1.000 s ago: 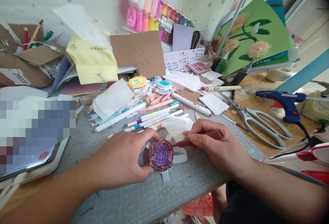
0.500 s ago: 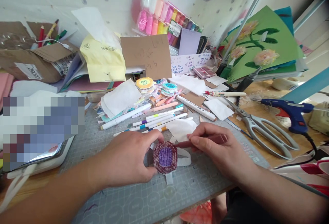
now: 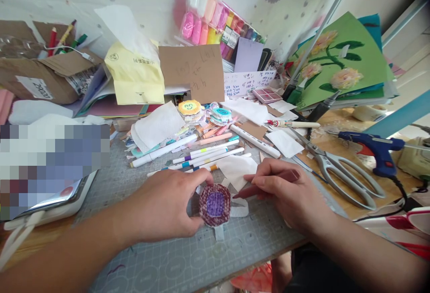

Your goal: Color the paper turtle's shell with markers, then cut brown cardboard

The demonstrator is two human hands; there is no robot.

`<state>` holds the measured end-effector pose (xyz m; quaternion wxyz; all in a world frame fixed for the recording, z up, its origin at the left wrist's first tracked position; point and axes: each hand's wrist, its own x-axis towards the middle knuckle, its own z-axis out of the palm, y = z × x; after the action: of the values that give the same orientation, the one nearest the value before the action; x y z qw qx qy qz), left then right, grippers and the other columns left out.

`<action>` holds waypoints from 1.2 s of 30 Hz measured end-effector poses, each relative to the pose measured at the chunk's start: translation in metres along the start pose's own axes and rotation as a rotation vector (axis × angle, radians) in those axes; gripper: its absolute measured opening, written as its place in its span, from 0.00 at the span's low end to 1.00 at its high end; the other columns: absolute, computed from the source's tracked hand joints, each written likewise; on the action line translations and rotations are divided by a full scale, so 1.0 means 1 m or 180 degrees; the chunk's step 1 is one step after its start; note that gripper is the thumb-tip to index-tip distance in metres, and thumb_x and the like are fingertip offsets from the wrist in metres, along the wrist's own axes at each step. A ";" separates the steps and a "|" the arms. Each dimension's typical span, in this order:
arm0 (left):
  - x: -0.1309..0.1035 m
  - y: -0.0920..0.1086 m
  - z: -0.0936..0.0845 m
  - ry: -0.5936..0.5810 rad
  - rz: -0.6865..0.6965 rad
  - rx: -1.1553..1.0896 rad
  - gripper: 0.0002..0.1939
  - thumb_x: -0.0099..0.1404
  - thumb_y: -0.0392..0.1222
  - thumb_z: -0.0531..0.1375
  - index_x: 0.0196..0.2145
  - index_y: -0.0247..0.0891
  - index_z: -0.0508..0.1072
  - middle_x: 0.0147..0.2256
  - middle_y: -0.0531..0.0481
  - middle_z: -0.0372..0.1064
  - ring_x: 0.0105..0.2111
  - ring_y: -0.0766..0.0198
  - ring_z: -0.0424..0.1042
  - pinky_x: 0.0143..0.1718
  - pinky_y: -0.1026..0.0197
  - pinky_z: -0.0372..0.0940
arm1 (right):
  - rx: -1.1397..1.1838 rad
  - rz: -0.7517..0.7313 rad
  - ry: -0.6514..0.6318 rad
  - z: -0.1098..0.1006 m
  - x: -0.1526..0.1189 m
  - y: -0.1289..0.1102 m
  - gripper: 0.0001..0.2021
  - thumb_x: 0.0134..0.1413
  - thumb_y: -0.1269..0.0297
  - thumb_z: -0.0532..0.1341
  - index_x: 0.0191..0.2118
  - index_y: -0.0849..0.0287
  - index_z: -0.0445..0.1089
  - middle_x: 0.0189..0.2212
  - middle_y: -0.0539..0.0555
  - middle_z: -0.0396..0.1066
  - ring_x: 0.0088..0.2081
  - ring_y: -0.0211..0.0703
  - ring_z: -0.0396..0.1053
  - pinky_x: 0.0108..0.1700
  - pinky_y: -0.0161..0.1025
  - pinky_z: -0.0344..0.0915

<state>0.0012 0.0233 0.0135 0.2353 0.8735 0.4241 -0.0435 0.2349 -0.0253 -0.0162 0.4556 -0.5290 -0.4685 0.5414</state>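
A small scalloped paper disc (image 3: 215,204) lies on the grey cutting mat (image 3: 151,261), coloured purple in the middle and maroon around it. White paper strips (image 3: 240,208) stick out from its right side and its bottom edge. My left hand (image 3: 169,208) pinches the disc's left side, thumb below and index finger at the top. My right hand (image 3: 285,190) is closed around a maroon marker (image 3: 250,191). The marker points left, with its tip just off the disc's right edge, above the strip loop.
White-barrelled markers (image 3: 204,154) and paper scraps (image 3: 285,143) lie behind my hands. Scissors (image 3: 336,172) and a blue glue gun (image 3: 376,149) are at the right. A tablet-like device (image 3: 89,187) stands left, partly blurred. Cardboard boxes (image 3: 30,75) and papers line the back.
The marker's tip has moved off the disc's right edge, a little right and down, and its barrel now tilts differently in my right hand. My left hand keeps its hold on the disc.
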 end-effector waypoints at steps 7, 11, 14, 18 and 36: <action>-0.002 -0.002 0.004 0.0119 0.0076 -0.0055 0.21 0.52 0.49 0.62 0.45 0.51 0.70 0.32 0.53 0.74 0.30 0.56 0.72 0.28 0.60 0.55 | -0.0242 -0.0123 0.0064 -0.005 0.000 0.001 0.08 0.54 0.61 0.66 0.27 0.56 0.72 0.23 0.52 0.75 0.32 0.49 0.75 0.33 0.39 0.62; -0.003 -0.002 0.005 0.0222 0.0103 0.0022 0.20 0.53 0.49 0.60 0.45 0.50 0.70 0.31 0.53 0.75 0.31 0.53 0.73 0.28 0.59 0.56 | -0.0383 -0.0218 -0.0135 0.005 0.004 -0.001 0.08 0.53 0.58 0.67 0.29 0.56 0.73 0.23 0.49 0.73 0.28 0.41 0.68 0.30 0.36 0.59; -0.002 -0.002 0.006 0.0229 0.0152 0.0041 0.21 0.51 0.49 0.62 0.45 0.50 0.70 0.30 0.52 0.75 0.30 0.52 0.73 0.26 0.58 0.55 | -0.0562 -0.0112 -0.0245 0.012 0.007 -0.005 0.10 0.52 0.57 0.67 0.28 0.57 0.73 0.21 0.48 0.70 0.25 0.39 0.64 0.27 0.35 0.56; -0.001 -0.003 0.007 0.0260 0.0124 0.0046 0.22 0.50 0.51 0.63 0.45 0.51 0.70 0.29 0.51 0.75 0.30 0.50 0.73 0.26 0.58 0.55 | -0.0629 -0.0198 -0.0129 0.016 0.009 -0.008 0.09 0.51 0.58 0.66 0.26 0.58 0.73 0.21 0.49 0.70 0.25 0.40 0.65 0.28 0.36 0.58; -0.002 -0.001 -0.003 -0.0176 -0.0240 -0.0258 0.31 0.39 0.68 0.67 0.30 0.42 0.65 0.28 0.55 0.68 0.29 0.58 0.66 0.24 0.63 0.50 | 0.0628 -0.0280 0.0269 -0.001 -0.001 -0.011 0.08 0.48 0.62 0.69 0.24 0.57 0.73 0.16 0.48 0.71 0.27 0.42 0.75 0.28 0.32 0.63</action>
<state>-0.0014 0.0240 0.0162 0.2803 0.8451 0.4513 -0.0593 0.2357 -0.0244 -0.0050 0.5481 -0.4829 -0.4161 0.5415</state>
